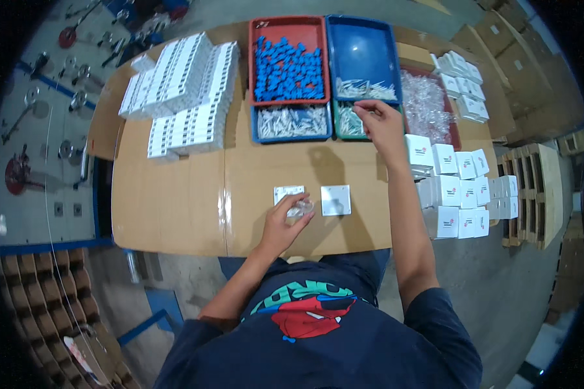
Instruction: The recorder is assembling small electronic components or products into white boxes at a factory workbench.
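My left hand (283, 225) is closed around a clear plastic piece (304, 207), just above a white printed card or box (285, 192) on the cardboard-covered table. To its right lies a white square piece (335, 200) with small marks near its corners. My right hand (383, 126) hovers at the edge of a green tray (352, 137) of small white pieces. Its thumb and fingertips are pinched together; whatever they may hold is too small to make out.
A red tray (287, 26) holds blue plugs; blue trays (360, 48) hold white pieces. Clear plastic parts (425, 104) fill another tray. White boxes are stacked at left (188, 126) and right (449, 191). A wooden pallet (532, 194) stands beyond the table's right side.
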Demonstrator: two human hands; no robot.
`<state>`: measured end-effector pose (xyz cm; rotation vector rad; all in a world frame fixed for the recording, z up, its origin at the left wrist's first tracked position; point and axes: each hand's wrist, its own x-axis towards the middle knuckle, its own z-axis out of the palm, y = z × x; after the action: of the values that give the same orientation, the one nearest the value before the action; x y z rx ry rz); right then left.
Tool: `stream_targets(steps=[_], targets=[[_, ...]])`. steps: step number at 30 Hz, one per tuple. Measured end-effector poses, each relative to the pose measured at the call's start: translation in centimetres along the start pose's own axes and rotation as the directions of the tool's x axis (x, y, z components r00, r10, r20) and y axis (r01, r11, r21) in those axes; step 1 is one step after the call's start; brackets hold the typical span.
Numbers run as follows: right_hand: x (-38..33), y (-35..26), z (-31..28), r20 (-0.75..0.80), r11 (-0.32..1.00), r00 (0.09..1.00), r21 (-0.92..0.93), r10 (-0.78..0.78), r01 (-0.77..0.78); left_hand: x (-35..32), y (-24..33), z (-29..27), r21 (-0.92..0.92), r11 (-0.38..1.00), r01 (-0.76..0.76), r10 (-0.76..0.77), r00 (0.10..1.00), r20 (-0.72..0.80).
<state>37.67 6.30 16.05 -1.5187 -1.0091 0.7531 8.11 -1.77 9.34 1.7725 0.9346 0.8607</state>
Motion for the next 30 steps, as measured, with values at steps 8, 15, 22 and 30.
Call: stream_targets(steps=[8,15,22,30], targets=[[-10.6,-2.4,4.5,0.193,0.983,0.981,0.183,-0.027,-0.009,0.4,1.1,-0.1,-0.049,0.997,-0.055,0.05,0.995,-0.09],[-13.8,-1.7,5.6,0.37,1.0,0.929,0.0,0.027,-0.029,0.0,1.3,-0.8,-0.12,0.99,-0.068,0.054,0.992,-0.115],[-12.7,-1.1,6.3,0.397,0.995,0.913,0.025,-0.095,0.092,-0.1,0.4,-1.2,-0.129,0.989,-0.07,0.052,0.989,-0.137],[-7.7,1.7,6.1,0.367,0.942,0.927,-0.273,-0.083,0.192,-0.1,0.4,-1.7,-0.138,0.99,-0.022,0.005,0.993,-0.121]])
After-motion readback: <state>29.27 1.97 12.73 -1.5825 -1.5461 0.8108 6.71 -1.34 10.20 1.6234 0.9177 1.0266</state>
